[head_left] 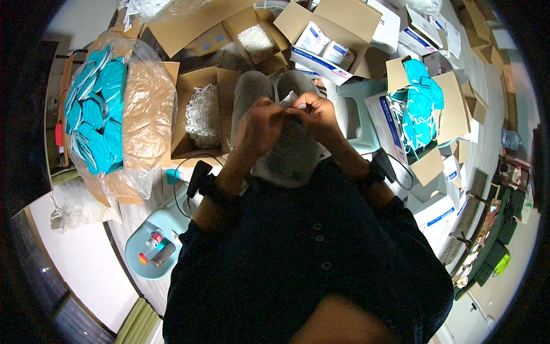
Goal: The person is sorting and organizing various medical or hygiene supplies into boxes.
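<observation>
Both hands met over the lap: left hand (259, 123) and right hand (318, 114) curled shut, pinching a small white item (290, 101), mostly hidden. Judged light, soft, flimsy; best gripped by fingertips at its edges.

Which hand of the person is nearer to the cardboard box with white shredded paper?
Left. The left hand is just right of the box of white shredded paper, almost beside it. The right hand is farther right, beyond the left hand.
</observation>
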The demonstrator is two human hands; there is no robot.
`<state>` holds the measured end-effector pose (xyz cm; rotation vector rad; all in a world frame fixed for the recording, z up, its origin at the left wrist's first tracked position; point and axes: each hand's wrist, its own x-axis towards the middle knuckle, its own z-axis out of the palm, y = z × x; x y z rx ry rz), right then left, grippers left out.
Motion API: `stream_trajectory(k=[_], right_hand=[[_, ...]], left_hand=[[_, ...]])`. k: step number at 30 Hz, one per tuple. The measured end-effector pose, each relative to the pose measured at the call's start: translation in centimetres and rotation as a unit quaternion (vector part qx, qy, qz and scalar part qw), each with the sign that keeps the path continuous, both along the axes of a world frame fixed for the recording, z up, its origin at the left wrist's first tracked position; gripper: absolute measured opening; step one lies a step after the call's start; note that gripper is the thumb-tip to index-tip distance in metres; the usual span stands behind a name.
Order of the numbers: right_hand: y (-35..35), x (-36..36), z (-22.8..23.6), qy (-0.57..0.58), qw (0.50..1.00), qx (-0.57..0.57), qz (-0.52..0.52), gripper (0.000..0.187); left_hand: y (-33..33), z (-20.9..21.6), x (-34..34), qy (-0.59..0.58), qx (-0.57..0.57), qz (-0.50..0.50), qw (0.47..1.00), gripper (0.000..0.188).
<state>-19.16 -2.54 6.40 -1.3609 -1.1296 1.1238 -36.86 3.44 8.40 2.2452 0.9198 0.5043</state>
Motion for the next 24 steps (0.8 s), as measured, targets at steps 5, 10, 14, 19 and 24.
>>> stream_trajectory(k=[5, 10, 14, 19, 24], right_hand=[[0.7, -0.9, -3.2, 0.064, 0.994, 0.028, -0.085, 0.022], [2.1, -0.1, -4.4, -0.137, 0.974, -0.128, -0.131, 0.013], [1.7, 1.2, -4.4, -0.258, 0.959, -0.109, -0.033, 0.031], [-0.2, 1.1, -6.4, -0.180, 0.983, -0.041, -0.025, 0.028], [0.0, 2.2, -3.6, -0.086, 0.988, -0.044, -0.120, 0.025]], left_hand=[[-1.8, -0.1, 1.5, -0.031, 0.022, 0.076, 0.996, 0.005], [-3.3, 2.5, 0.8, -0.114, 0.132, 0.030, 0.984, 0.006], [-3.3, 8.2, 0.2, -0.191, 0.173, 0.054, 0.965, 0.008], [-0.9, 7.5, -0.3, -0.157, 0.142, 0.041, 0.976, 0.004], [0.4, 2.9, -0.7, -0.082, 0.074, 0.009, 0.994, 0.007]])
